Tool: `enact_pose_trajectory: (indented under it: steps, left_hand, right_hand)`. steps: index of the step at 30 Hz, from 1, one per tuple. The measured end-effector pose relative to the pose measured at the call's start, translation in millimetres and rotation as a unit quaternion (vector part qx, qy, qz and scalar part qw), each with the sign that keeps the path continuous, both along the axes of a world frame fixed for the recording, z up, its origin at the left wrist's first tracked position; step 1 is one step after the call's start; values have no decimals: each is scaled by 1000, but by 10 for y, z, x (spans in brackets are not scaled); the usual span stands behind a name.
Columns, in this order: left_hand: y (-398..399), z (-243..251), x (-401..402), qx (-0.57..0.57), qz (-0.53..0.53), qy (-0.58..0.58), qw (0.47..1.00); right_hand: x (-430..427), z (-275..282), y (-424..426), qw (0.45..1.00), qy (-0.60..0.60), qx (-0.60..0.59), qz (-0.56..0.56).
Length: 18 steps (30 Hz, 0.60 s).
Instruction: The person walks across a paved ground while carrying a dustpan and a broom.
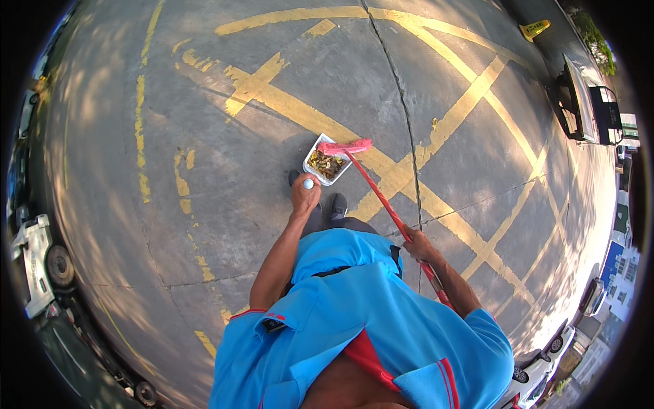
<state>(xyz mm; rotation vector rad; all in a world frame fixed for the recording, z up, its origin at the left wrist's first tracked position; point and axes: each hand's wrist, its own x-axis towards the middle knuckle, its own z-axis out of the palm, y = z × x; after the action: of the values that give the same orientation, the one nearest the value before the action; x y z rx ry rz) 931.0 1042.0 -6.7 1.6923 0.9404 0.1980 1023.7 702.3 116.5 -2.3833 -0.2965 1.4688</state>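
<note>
My left hand is closed around an upright handle, whose pale round top shows above the fist. Just beyond it is a white dustpan holding dry yellow and brown leaves. The rest of the handle is hidden beneath the hand. On the right, my right hand grips the red pole of a broom. Its pink bristled head lies across the far part of the dustpan and sticks out past the right rim. My dark shoes are close behind the pan.
Grey concrete pavement with worn yellow painted lines and a long crack surrounds me. Vehicles, one a white truck, line the left. At right are a flat-topped cart, a yellow floor sign and parked cars.
</note>
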Motion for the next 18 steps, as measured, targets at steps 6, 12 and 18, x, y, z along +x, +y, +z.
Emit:
enact_pose_trajectory:
  steps: [6, 12, 18]
  left_hand:
    - [-11, 55, 14, 12, 1, -27, 1000]
    - [-70, 71, -38, 13, 10, -53, 998]
    - [-148, 192, -72, 15, 30, -61, 998]
  right_hand:
    - [-160, 519, 135, 996, 34, -20, -80]
    - [306, -744, 338, 982, -149, 118, -9]
    - [967, -1106, 1293, 987, -138, 79, -15]
